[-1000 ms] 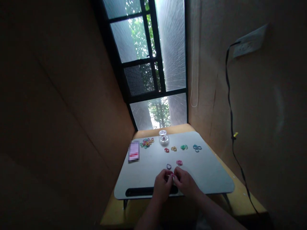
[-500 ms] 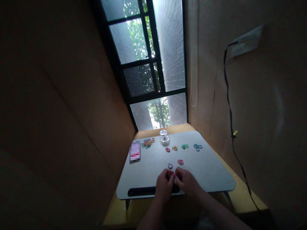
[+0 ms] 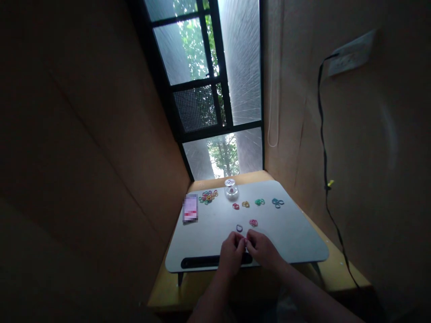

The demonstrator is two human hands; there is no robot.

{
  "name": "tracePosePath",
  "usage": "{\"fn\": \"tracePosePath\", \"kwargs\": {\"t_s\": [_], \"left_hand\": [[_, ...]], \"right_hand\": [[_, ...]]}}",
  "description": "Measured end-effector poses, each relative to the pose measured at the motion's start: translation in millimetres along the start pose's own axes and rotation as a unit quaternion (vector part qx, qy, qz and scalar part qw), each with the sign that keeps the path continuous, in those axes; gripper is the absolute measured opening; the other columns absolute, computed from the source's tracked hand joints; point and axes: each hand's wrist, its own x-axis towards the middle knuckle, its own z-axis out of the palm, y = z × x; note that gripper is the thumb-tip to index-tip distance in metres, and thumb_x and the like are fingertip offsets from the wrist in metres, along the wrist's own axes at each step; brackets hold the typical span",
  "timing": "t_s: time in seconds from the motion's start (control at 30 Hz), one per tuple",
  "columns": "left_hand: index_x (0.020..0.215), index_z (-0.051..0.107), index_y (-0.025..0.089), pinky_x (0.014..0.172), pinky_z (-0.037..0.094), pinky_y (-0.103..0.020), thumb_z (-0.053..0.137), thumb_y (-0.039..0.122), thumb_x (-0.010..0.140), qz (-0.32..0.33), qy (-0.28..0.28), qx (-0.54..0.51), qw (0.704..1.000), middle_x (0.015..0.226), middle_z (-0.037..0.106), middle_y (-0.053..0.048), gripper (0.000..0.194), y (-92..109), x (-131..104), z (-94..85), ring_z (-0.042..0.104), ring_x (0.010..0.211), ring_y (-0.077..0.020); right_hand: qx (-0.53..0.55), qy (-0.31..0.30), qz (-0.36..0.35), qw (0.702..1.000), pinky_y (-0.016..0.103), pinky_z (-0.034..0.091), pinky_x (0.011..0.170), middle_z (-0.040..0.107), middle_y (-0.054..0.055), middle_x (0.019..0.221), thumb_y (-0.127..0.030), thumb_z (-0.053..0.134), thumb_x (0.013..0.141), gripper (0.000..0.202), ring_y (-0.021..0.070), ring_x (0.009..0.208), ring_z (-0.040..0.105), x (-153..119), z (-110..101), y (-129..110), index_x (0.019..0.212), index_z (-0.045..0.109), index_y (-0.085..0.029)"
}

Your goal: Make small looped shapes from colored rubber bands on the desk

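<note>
My left hand (image 3: 231, 252) and my right hand (image 3: 262, 249) meet fingertip to fingertip over the front of a white lap table (image 3: 208, 237). Both are pinched on a small pinkish thing (image 3: 245, 242), too small to make out well. Just beyond them lie a single purple ring (image 3: 239, 228) and a pink cluster of rings (image 3: 253, 223). Farther back, in a row, are red rings (image 3: 236, 206), yellow rings (image 3: 245, 204), green rings (image 3: 259, 202) and blue rings (image 3: 278, 203).
A mixed pile of coloured rings (image 3: 208, 197) lies at the back left, beside a pink-and-white packet (image 3: 190, 208). A clear round container (image 3: 231, 192) stands at the back edge. The black slot (image 3: 200, 262) runs along the front. A black cable (image 3: 322, 134) hangs on the right wall.
The view has shifted slightly, so the table and rings appear a little higher. My hands stay together at the same place, their fingers only slightly moved.
</note>
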Motion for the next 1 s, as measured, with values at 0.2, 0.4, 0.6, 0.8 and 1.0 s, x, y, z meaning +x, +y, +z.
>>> {"fn": "tracePosePath", "kwargs": {"t_s": [0.2,0.4,0.6,0.8,1.0], "left_hand": [[0.088,0.065,0.018,0.065,0.041,-0.025,0.053,0.03,0.088,0.02,-0.027,-0.018,0.999,0.076,0.066,0.0,0.017,-2.0,-0.5,-1.2,0.058,0.07,-0.0145],[0.087,0.066,0.017,0.064,0.041,-0.025,0.056,0.033,0.087,0.016,-0.024,-0.002,1.0,0.074,0.066,-0.001,0.018,-2.7,-1.4,-1.4,0.057,0.068,-0.0143],[0.088,0.065,0.017,0.064,0.041,-0.025,0.055,0.033,0.087,0.021,-0.017,0.003,1.0,0.075,0.065,-0.001,0.019,-1.3,-3.2,-1.3,0.057,0.069,-0.0147],[0.085,0.065,0.018,0.063,0.04,-0.025,0.055,0.031,0.086,0.017,-0.011,0.012,1.0,0.073,0.064,0.0,0.017,-0.8,-1.7,-0.5,0.056,0.068,-0.0143],[0.085,0.065,0.017,0.065,0.041,-0.025,0.054,0.031,0.086,0.012,-0.012,0.003,1.0,0.075,0.066,-0.001,0.017,-1.0,-1.1,-2.2,0.057,0.069,-0.0142]], "right_hand": [[-0.003,0.002,0.002,1.0,0.024,0.029,0.055,0.053,-0.003,0.062,-0.024,0.048,0.083,0.014,0.0126,0.058,0.047,0.4,-1.5,-1.9,0.069,0.045,-0.021],[0.01,0.009,0.006,1.0,0.024,0.029,0.055,0.052,-0.003,0.062,-0.024,0.048,0.083,0.014,0.0125,0.058,0.047,-0.2,-0.7,-1.6,0.069,0.047,-0.021],[0.011,0.007,-0.002,1.0,0.024,0.029,0.055,0.053,-0.003,0.062,-0.025,0.048,0.084,0.015,0.0128,0.058,0.048,-1.2,-2.1,-2.0,0.07,0.046,-0.021],[0.004,0.006,0.002,1.0,0.024,0.029,0.055,0.053,-0.003,0.062,-0.024,0.049,0.083,0.015,0.0128,0.058,0.048,-0.1,0.4,-0.1,0.069,0.047,-0.02],[-0.003,0.011,0.001,1.0,0.024,0.029,0.055,0.051,-0.003,0.06,-0.023,0.049,0.083,0.016,0.0126,0.057,0.047,-0.4,0.2,-0.8,0.067,0.045,-0.021]]}}
